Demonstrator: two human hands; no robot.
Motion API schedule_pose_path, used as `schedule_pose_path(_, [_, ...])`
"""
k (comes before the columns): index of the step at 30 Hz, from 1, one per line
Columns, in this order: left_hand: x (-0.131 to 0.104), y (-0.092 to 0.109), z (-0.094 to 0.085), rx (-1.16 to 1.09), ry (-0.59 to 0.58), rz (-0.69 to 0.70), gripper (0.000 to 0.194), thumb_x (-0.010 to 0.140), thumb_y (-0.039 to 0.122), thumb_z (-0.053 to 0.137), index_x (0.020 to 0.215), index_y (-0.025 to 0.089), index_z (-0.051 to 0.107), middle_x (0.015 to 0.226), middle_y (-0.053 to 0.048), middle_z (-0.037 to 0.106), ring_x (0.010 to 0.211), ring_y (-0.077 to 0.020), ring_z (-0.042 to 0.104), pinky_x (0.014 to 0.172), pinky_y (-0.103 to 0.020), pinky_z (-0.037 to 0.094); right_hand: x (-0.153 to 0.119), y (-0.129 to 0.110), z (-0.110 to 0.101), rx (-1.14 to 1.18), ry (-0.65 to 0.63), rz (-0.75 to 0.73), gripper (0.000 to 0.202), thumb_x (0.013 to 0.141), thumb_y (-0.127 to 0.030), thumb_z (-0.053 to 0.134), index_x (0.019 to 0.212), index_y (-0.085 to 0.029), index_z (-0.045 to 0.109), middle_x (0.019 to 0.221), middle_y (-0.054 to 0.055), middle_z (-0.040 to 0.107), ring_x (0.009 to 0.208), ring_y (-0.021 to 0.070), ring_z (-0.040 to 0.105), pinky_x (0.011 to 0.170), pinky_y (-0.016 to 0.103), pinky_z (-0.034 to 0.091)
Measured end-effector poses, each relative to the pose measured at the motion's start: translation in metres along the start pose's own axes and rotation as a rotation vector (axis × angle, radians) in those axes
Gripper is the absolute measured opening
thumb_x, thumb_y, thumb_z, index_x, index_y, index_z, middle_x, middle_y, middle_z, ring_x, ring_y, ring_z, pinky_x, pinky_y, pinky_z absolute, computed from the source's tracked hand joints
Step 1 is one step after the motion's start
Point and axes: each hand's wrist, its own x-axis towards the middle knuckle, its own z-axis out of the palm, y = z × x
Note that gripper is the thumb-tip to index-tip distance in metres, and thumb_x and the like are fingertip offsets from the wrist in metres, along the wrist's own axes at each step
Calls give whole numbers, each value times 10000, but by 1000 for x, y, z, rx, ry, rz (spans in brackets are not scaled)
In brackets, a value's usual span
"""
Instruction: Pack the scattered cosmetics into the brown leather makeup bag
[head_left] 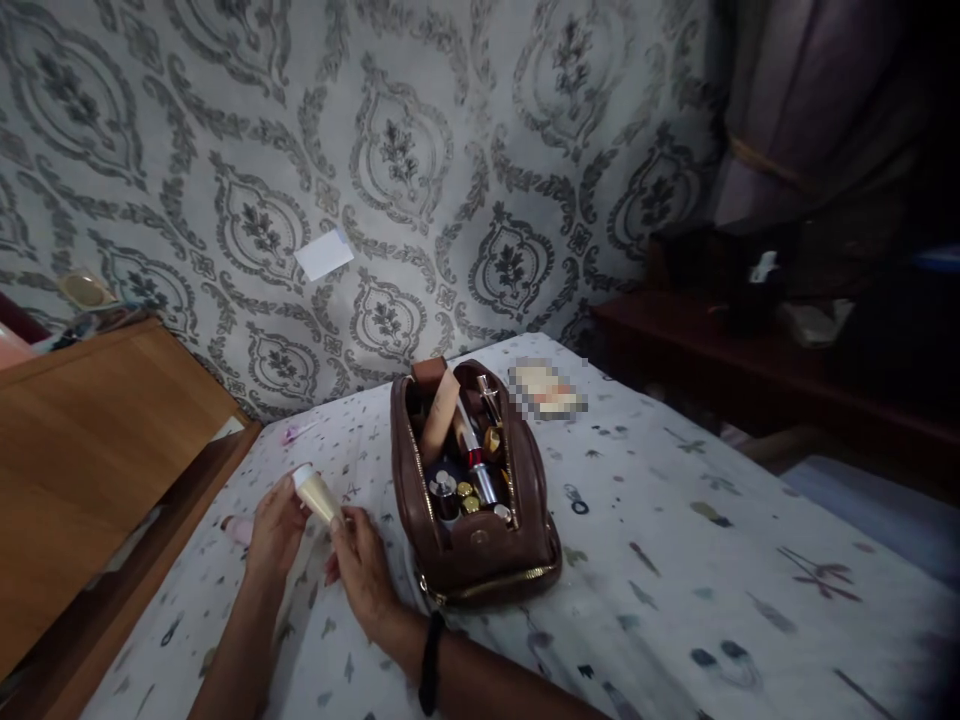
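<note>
A pale yellow cosmetic tube (pixel 320 499) with a white cap is held tilted between my hands, left of the bag. My left hand (pixel 274 525) has its fingers closed at the capped end. My right hand (pixel 365 572), with a black band on the wrist, grips the tube's lower end. Beside them stands a brown toiletry bag (pixel 481 562), unzipped at the top. Inside it are a peach-coloured tube (pixel 440 415), a silver-and-red cylinder (pixel 477 462), a small dark bottle with a silver top (pixel 444 494) and several gold-capped items. A pinkish tube (pixel 238 528) lies partly hidden behind my left hand.
The patterned white sheet (pixel 645 590) spreads under everything. A small pink-purple item (pixel 297 432) lies near the wall, and a blurred pale item (pixel 546 388) behind the bag. A wooden board (pixel 112 450) borders the left; a dark red table (pixel 675 345) stands at the right.
</note>
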Motion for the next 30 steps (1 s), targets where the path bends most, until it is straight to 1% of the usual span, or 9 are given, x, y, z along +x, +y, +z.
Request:
schedule_pose_path(6, [2,4,5,34,42,28,460,524,439,927,831,152,741,773,3,695,664,-116,601,588,-207,533,-1,-2,-1,15,-3,12,444,921,-564,473,1078,-163,583,776,0,555,542,98,545,455,197,440])
schedule_pose_path(11, [3,12,15,59,35,54,418,530,421,927,795,165,731,742,17,678,641,-102,587,559,-182,511,1,-1,0,102,38,68,484,869,-628,531,1040,-177,569,811,19,589,602,119,606,443,187,456])
schedule_pose_path(14, [4,16,21,85,8,37,398,549,414,918,795,173,720,756,9,692,623,-104,586,538,-178,498,5,-3,0,171,42,113,465,852,-645,549,953,-191,554,820,20,607,543,103,605,419,183,443])
schedule_pose_path(16, [5,17,22,96,-4,9,397,559,421,911,804,176,718,787,-6,709,616,-111,588,524,-187,495,8,-4,1,200,43,155,467,847,-658,548,892,-193,542,771,10,609,492,97,597,403,182,427])
schedule_pose_path(19, [6,19,22,117,-13,-21,438,561,428,907,878,173,744,795,-27,722,622,-122,595,518,-191,490,9,-6,1,231,49,214,521,836,-704,533,891,-186,544,694,-1,608,441,102,589,404,195,424])
schedule_pose_path(22, [8,22,20,147,-53,-35,473,589,420,891,962,158,767,818,-56,729,668,-137,613,548,-196,497,8,-8,0,257,53,236,640,804,-777,505,975,-163,564,643,0,621,427,123,592,429,225,441])
schedule_pose_path(24, [10,25,19,158,-87,-41,459,614,420,872,969,146,776,833,-69,727,673,-140,610,560,-204,497,6,-10,-2,267,50,241,708,774,-817,494,1015,-156,573,634,5,635,445,141,607,453,246,457])
schedule_pose_path(26, [11,28,18,157,-116,-40,437,631,420,855,958,138,784,815,-74,717,659,-139,598,557,-211,491,5,-11,-3,269,39,240,745,746,-844,493,1006,-152,584,645,16,652,466,149,621,470,254,463])
schedule_pose_path(30, [13,33,16,163,-183,-36,434,660,412,835,985,128,787,808,-86,704,680,-153,596,580,-231,496,6,-10,-4,273,37,245,816,684,-893,487,961,-132,594,651,45,671,471,150,628,447,237,422])
